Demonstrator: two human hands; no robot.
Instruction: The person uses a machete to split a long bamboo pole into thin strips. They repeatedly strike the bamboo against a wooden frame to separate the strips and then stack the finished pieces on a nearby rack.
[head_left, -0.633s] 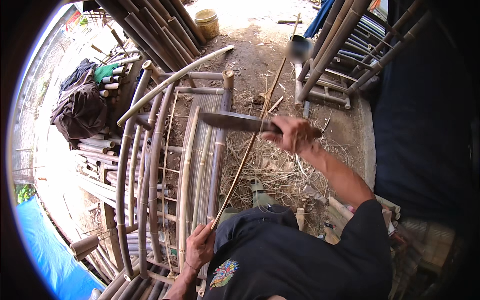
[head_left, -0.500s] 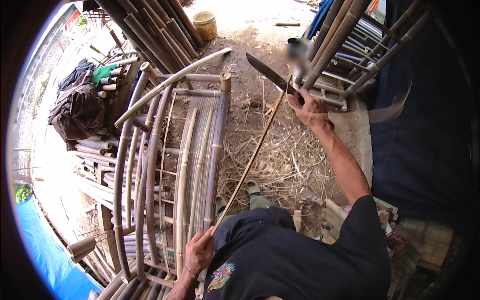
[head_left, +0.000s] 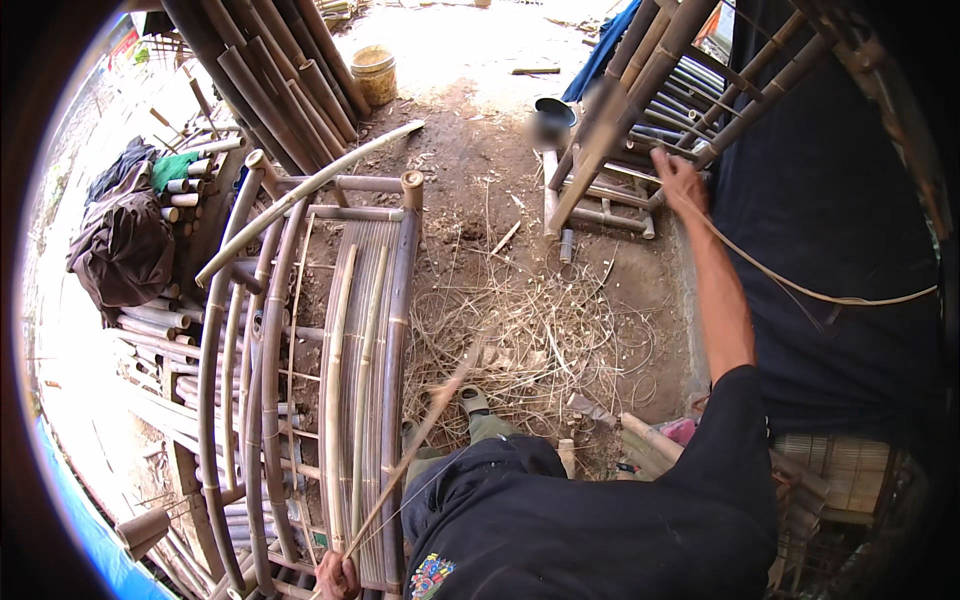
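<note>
My left hand (head_left: 337,577) is closed on the lower end of a narrow bamboo strip (head_left: 401,470) beside the bench. The strip slants up and right, its far part smeared by motion. My right hand (head_left: 683,185) is reached far out to the right, its fingers closed, in front of a bamboo frame. At its fingers is a dark narrow shape that looks like the knife (head_left: 645,149), hard to tell from the rails behind. A thin pale split length (head_left: 815,291) runs from near that hand, curving right across the dark cloth.
A slatted bamboo bench (head_left: 411,240) lies at my left, with a loose bamboo pole (head_left: 310,200) across it. Shavings (head_left: 540,330) litter the ground before my feet. Upright bamboo poles (head_left: 262,90) and a bucket (head_left: 374,76) stand at the back; bamboo frames (head_left: 600,190) stand at the right.
My right hand has swung right and slightly up, away from the strip. My left hand has moved down and left with the strip. The view has shifted slightly.
</note>
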